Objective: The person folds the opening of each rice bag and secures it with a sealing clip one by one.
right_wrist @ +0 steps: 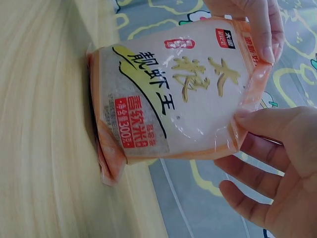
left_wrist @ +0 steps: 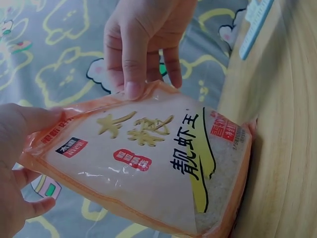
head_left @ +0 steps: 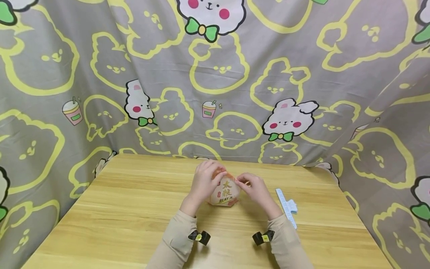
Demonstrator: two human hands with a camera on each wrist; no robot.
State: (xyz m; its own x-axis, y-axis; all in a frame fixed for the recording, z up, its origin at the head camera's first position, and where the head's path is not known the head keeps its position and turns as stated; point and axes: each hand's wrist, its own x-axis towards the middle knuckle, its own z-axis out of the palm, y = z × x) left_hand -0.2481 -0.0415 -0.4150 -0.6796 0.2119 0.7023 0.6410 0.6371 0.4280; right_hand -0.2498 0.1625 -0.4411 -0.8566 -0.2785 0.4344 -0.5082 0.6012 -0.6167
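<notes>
A small bag of rice (head_left: 226, 192), with orange edges, gold and black lettering and a window of white grains, stands upright on the wooden table. My left hand (head_left: 207, 179) pinches its top edge at the left corner, thumb on the printed front in the left wrist view. At the opposite top corner my right hand (head_left: 253, 186) pinches the orange film between thumb and fingers. In the right wrist view the bag's lower end (right_wrist: 111, 161) meets the tabletop. Both hands' other fingers hang behind the bag, partly hidden.
A light blue sealing clip (head_left: 287, 209) with a ruler-like bar lies on the table (head_left: 134, 209), right of my right forearm. Behind the table hangs a grey patterned curtain (head_left: 231, 130), with more of it along both sides.
</notes>
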